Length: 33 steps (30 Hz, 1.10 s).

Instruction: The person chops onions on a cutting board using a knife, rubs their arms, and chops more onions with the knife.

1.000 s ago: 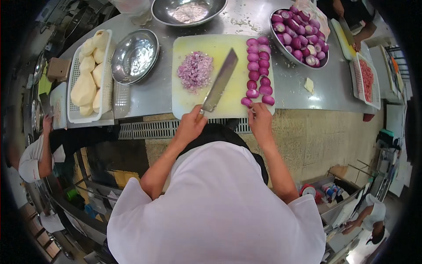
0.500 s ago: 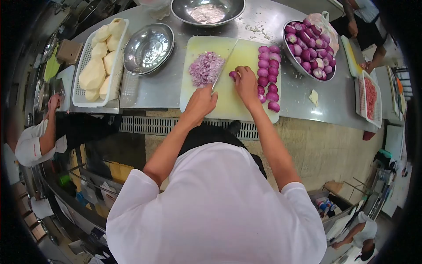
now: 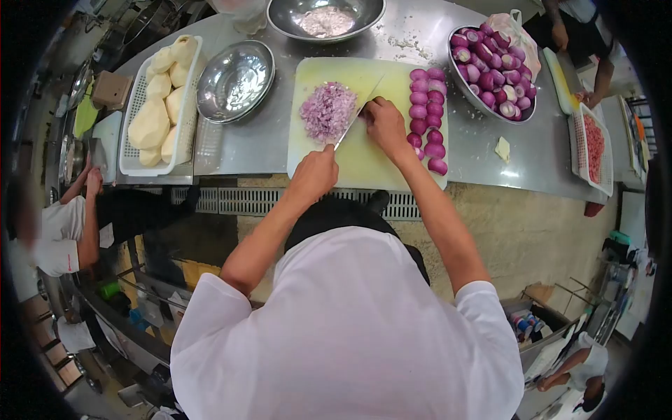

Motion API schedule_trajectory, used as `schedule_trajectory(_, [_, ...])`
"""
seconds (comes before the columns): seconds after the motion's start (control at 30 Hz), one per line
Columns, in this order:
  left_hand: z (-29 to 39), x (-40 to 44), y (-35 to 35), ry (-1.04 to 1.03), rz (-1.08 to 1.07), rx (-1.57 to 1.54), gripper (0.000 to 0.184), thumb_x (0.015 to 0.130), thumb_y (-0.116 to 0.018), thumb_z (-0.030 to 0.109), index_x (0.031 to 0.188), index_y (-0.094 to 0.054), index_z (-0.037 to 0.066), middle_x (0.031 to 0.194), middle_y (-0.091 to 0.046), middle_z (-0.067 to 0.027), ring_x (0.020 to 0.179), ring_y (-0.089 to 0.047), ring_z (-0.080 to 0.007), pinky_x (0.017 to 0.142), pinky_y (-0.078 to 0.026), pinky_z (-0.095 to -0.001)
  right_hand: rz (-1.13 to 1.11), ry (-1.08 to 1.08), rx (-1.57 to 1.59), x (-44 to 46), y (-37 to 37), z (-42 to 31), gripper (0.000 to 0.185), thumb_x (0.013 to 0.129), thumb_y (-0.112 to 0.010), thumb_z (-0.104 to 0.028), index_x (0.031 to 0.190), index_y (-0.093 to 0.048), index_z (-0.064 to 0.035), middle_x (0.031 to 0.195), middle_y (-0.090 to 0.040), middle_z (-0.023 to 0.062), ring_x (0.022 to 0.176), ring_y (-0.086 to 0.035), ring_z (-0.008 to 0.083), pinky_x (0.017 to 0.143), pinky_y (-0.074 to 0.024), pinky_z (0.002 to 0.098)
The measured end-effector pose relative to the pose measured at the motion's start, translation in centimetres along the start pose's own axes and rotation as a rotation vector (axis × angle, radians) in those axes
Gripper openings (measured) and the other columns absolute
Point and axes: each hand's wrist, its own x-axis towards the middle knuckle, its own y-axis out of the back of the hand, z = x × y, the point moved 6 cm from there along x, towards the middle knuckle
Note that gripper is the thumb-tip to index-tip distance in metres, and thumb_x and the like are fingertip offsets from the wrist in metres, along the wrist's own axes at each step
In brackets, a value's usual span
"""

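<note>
My left hand (image 3: 315,173) is closed around the handle of a knife (image 3: 351,124), whose blade slants up and right across the cutting board (image 3: 322,159). My right hand (image 3: 385,124) sits just right of the blade, fingers curled down on a purple onion that they mostly hide. Left of the blade lies a heap of chopped onion (image 3: 327,110). Peeled onions (image 3: 435,110) stand in two columns along the board's right edge.
A steel bowl of onions (image 3: 495,115) stands to the right. On the left are an upturned-looking steel bowl (image 3: 236,80) and a white basket (image 3: 192,105) of peeled tubers. Another steel bowl (image 3: 280,24) is behind. A basket of red meat (image 3: 595,147) sits far right; co-workers stand at both sides.
My right hand has moved slightly up and left, now close against the blade, and its onion is more hidden. My left hand and the knife handle have shifted slightly left and down.
</note>
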Motion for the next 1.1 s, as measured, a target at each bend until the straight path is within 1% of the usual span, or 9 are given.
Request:
schedule_trajectory(0.17, [1.2, -0.8, 0.8, -0.002, -0.033, 0.015, 0.019, 0.093, -0.055, 0.007, 0.1, -0.058, -0.01, 0.077, -0.066, -0.0334, 0.078, -0.066, -0.0524, 0.074, -0.051, -0.06, 0.173, 0.056, 0.04, -0.7, 0.2, 0.4, 0.02, 0.083, -0.066, -0.003, 0.102, -0.07, -0.007, 0.099, -0.065, 0.0111, 0.095, -0.063, 0.0349, 0.078, -0.056, 0.046])
schedule_trajectory(0.4, [1.9, -1.0, 1.4, -0.014, -0.033, 0.04, 0.018, 0.09, -0.057, 0.004, 0.102, -0.058, -0.01, 0.077, -0.065, -0.0336, 0.078, -0.065, -0.0517, 0.071, -0.05, -0.0588, 0.272, 0.099, -0.044, -1.8, 0.0, 0.0, 0.022, 0.078, -0.068, -0.002, 0.099, -0.064, -0.0076, 0.101, -0.061, 0.0096, 0.096, -0.061, 0.0321, 0.074, -0.0568, 0.044])
schedule_trajectory(0.5, [0.3, -0.1, -0.1, -0.051, -0.045, 0.127, 0.019, 0.09, -0.057, 0.004, 0.103, -0.058, -0.011, 0.077, -0.065, -0.0335, 0.077, -0.066, -0.0513, 0.071, -0.051, -0.0581, 0.308, 0.1, -0.04, -2.1, 0.0, -0.1, 0.02, 0.079, -0.069, -0.003, 0.098, -0.063, -0.0074, 0.099, -0.061, 0.0098, 0.096, -0.061, 0.0322, 0.072, -0.0571, 0.0436])
schedule_trajectory(0.63, [2.1, -0.8, 1.3, -0.02, -0.097, 0.071, 0.02, 0.091, -0.057, 0.004, 0.103, -0.057, -0.012, 0.078, -0.065, -0.0327, 0.076, -0.066, -0.051, 0.071, -0.051, -0.0578, 0.326, 0.117, -0.047, -2.4, 0.4, 0.2, 0.019, 0.08, -0.069, -0.004, 0.097, -0.063, -0.0075, 0.098, -0.06, 0.0096, 0.095, -0.061, 0.0323, 0.071, -0.0572, 0.0441])
schedule_trajectory(0.77, [0.2, -0.8, 0.2, -0.027, -0.077, 0.105, 0.022, 0.091, -0.057, 0.006, 0.104, -0.057, -0.012, 0.077, -0.065, -0.0334, 0.076, -0.066, -0.0512, 0.071, -0.051, -0.0578, 0.315, 0.095, -0.032, -2.5, -0.2, 0.0, 0.018, 0.081, -0.069, -0.005, 0.098, -0.063, -0.0077, 0.097, -0.06, 0.0099, 0.095, -0.061, 0.0327, 0.071, -0.057, 0.0446])
schedule_trajectory(0.83, [1.2, -0.5, 1.2, -0.062, -0.074, 0.125, 0.023, 0.092, -0.057, 0.006, 0.105, -0.057, -0.012, 0.077, -0.065, -0.0335, 0.076, -0.066, -0.0511, 0.071, -0.051, -0.0578, 0.314, 0.094, -0.043, -1.9, 0.0, 0.2, 0.018, 0.081, -0.069, -0.005, 0.098, -0.063, -0.0077, 0.097, -0.06, 0.01, 0.095, -0.061, 0.0328, 0.071, -0.0569, 0.0448])
schedule_trajectory(0.9, [2.3, -1.6, 1.8, -0.007, -0.073, 0.072, 0.021, 0.092, -0.057, 0.006, 0.103, -0.057, -0.011, 0.076, -0.065, -0.0334, 0.077, -0.066, -0.0515, 0.071, -0.051, -0.0583, 0.309, 0.092, -0.026, -2.4, 0.0, 0.2, 0.018, 0.082, -0.068, -0.004, 0.099, -0.063, -0.0077, 0.098, -0.06, 0.0101, 0.096, -0.061, 0.0329, 0.072, -0.0568, 0.0452])
schedule_trajectory(1.03, [0.8, -1.1, 0.6, -0.023, -0.075, 0.137, 0.021, 0.091, -0.057, 0.006, 0.103, -0.057, -0.011, 0.076, -0.065, -0.0331, 0.077, -0.065, -0.0518, 0.072, -0.05, -0.0589, 0.286, 0.072, -0.016, -2.5, -0.4, 0.2, 0.019, 0.082, -0.068, -0.003, 0.1, -0.064, -0.0075, 0.098, -0.061, 0.0101, 0.096, -0.061, 0.033, 0.073, -0.0567, 0.0453])
schedule_trajectory(1.1, [2.0, -1.3, 1.6, -0.009, -0.072, 0.052, 0.02, 0.091, -0.057, 0.006, 0.101, -0.057, -0.011, 0.076, -0.065, -0.0329, 0.078, -0.065, -0.0519, 0.072, -0.05, -0.0594, 0.333, 0.103, 0.0, -2.6, 0.1, 0.3, 0.019, 0.082, -0.067, -0.003, 0.1, -0.065, -0.0072, 0.098, -0.061, 0.01, 0.096, -0.061, 0.0329, 0.074, -0.0566, 0.0447])
